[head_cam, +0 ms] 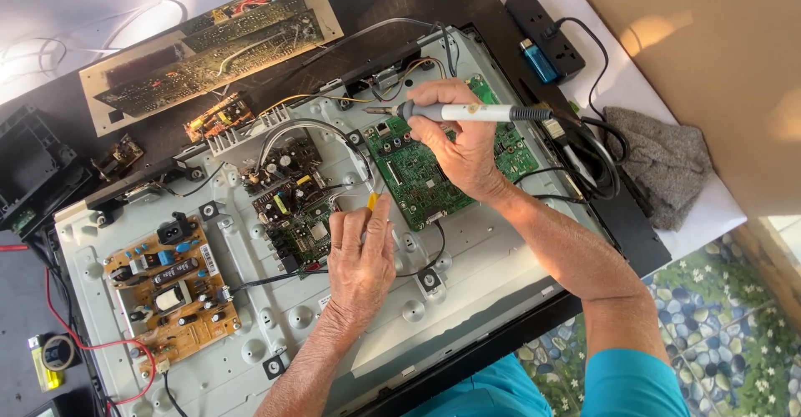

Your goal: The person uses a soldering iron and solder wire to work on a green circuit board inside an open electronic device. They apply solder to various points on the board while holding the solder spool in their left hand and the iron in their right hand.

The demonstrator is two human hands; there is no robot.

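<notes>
Both hands work over the opened back of a flat screen set lying on the table. The right hand (457,138) is closed in a pen-like grip around a grey-handled soldering iron with a black cord end (467,113), its metal tip pointing left toward the top edge of the green rectangular main circuit board (417,171). The left hand (360,254) rests palm-down on the grey stamped metal back panel (467,250), fingers curled together; a small yellow piece (372,201) shows at its fingertips, but I cannot tell what it is or how firmly it is pinched.

To do this well, I would judge that the iron's tip should touch only the one joint wanted, since thin coloured wires (392,83) run close above the green board. The left hand looks well placed to steady things, though it should keep off the hot tip. The iron's cord trails right toward the black power strip (546,29), and slack there matters so it doesn't tug the wrist.

Further left sit a dark middle circuit board with small components (292,200) and a tan power supply board with capacitors (171,288). A large loose brown circuit board (213,46) lies beyond the panel, and a grey cloth (659,163) lies at the right.
</notes>
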